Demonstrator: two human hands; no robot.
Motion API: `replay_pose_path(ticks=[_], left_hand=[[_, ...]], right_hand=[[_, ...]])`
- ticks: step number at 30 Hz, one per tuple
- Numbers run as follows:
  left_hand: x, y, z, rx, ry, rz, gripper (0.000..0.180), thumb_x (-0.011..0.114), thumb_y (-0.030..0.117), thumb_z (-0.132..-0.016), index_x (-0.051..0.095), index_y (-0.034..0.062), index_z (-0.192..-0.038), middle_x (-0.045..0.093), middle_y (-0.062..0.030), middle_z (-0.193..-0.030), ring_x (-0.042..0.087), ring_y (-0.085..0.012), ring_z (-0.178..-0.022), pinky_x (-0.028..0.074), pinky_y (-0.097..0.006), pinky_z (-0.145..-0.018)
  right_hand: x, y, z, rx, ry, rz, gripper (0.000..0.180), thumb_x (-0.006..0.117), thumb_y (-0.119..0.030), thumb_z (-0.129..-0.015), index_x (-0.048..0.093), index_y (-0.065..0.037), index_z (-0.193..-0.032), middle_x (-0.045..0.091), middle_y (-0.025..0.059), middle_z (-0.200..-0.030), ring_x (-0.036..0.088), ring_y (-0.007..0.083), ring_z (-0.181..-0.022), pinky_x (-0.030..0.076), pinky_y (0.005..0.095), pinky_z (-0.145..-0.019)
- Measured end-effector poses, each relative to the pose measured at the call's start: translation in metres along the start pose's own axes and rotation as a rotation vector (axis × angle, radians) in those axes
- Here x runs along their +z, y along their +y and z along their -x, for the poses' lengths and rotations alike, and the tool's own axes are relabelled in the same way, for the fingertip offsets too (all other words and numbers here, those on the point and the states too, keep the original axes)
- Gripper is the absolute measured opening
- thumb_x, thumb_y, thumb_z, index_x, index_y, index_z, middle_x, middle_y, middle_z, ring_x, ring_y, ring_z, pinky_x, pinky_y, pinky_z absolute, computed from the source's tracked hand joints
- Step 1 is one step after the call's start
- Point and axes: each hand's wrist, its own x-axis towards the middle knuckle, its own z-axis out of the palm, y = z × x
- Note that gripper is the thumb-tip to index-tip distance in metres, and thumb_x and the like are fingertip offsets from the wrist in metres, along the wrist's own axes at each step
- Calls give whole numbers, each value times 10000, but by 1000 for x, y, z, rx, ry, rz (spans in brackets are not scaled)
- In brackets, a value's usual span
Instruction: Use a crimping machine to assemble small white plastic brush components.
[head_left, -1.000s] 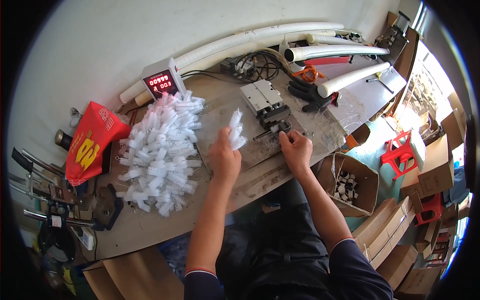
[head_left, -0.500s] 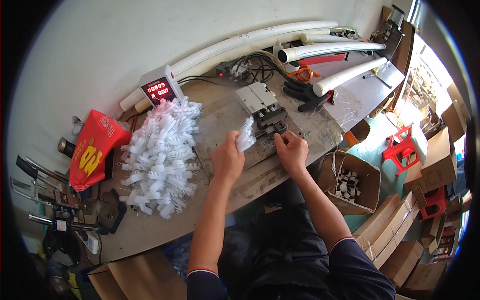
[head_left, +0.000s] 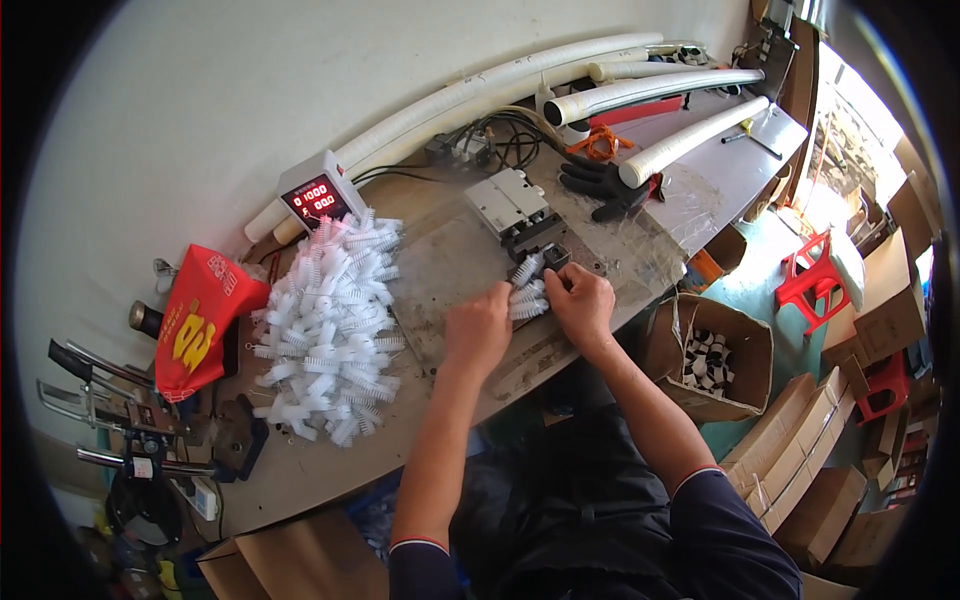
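My left hand [head_left: 480,328] is closed around a small bunch of white spiral-bristled brushes [head_left: 528,302]. One brush of the bunch tilts up toward the front of a small metal press [head_left: 510,205] on the bench. My right hand [head_left: 585,300] is close beside it, thumb and fingers pinched together by the press's dark front block [head_left: 555,256]. Whatever those fingertips grip is too small or hidden to make out. Left of the press lies a large heap of similar white brushes [head_left: 330,320].
Behind the heap stands a counter box [head_left: 318,190] with red digits. A red bag [head_left: 205,320] and a metal-armed device [head_left: 140,430] are at the left. Long white tubes [head_left: 690,145] and a black glove [head_left: 605,185] lie farther back. An open carton [head_left: 715,350] stands right of the bench.
My left hand has moved right and slightly down, bringing the brushes to the press's front block beside my right hand. The counter's display has changed. The whole view has shifted slightly.
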Motion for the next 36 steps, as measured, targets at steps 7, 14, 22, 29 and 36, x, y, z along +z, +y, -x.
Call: replay_pose_path(ticks=[7, 14, 22, 29, 36], left_hand=[[7, 3, 0, -98, -1, -66, 281, 685, 32, -823, 570, 74, -1076, 717, -156, -867, 720, -358, -836, 553, -468, -715], [2, -8, 19, -93, 273, 19, 321, 657, -39, -803, 586, 82, -1091, 702, -142, -965, 692, -368, -884, 542, -468, -745], [3, -7, 22, 57, 306, 23, 383, 658, -53, -781, 603, 66, -1141, 697, -138, -1000, 693, -352, -908, 564, -444, -755], [3, 1, 19, 88, 303, -60, 324, 615, -59, -810, 600, 67, -1108, 671, -125, -965, 687, -335, -895, 566, -436, -724], [4, 6, 13, 158, 311, -38, 167, 602, 18, -857, 573, 74, -1011, 625, -112, -893, 641, -326, -863, 546, -437, -721]], right_hand=[[-1, 5, -1, 32, 15, -101, 275, 726, -318, -882, 714, -54, -807, 656, 173, -674, 680, 345, -663, 524, 427, -650], [0, 5, -1, 27, 4, -509, 129, 691, -102, -910, 709, 8, -974, 682, 54, -717, 619, 94, -644, 494, 272, -629], [-12, 8, -1, 39, -216, -906, 255, 646, -56, -930, 667, 38, -1165, 720, 31, -892, 631, 63, -750, 489, 232, -648], [-10, 8, -2, 93, -258, -781, 157, 653, -102, -980, 697, 10, -1082, 712, 32, -829, 557, 46, -670, 435, 214, -601], [-11, 15, -6, 59, -304, -691, 92, 648, -104, -990, 694, -24, -990, 647, -11, -757, 525, 42, -629, 407, 212, -564]])
